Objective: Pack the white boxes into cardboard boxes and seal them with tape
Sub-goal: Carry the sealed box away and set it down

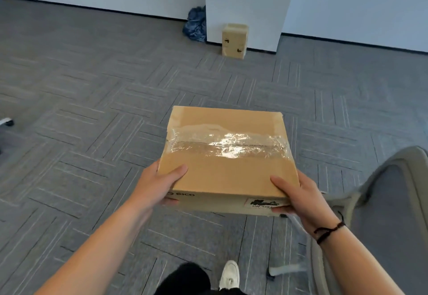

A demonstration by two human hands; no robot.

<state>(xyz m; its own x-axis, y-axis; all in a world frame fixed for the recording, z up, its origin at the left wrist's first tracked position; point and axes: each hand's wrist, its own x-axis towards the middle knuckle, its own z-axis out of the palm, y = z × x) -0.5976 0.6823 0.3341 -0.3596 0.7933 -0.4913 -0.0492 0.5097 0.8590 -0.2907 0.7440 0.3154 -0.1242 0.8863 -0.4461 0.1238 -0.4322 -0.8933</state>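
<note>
A closed brown cardboard box (225, 169) hangs in the air above the carpet, held level between both hands. Wrinkled clear tape (228, 145) runs across its top seam from side to side. My left hand (159, 184) grips the near left corner, thumb on top and fingers underneath. My right hand (297, 198) grips the near right corner the same way; a dark cord bracelet is on that wrist. No white boxes are visible; the inside of the box is hidden.
Grey patterned carpet (92, 109) covers the floor. A second taped cardboard box (234, 40) stands against a white pillar (250, 7), with a blue crumpled bundle (196, 24) beside it. A grey office chair (379, 202) is at the right. My white shoe (229, 276) shows below.
</note>
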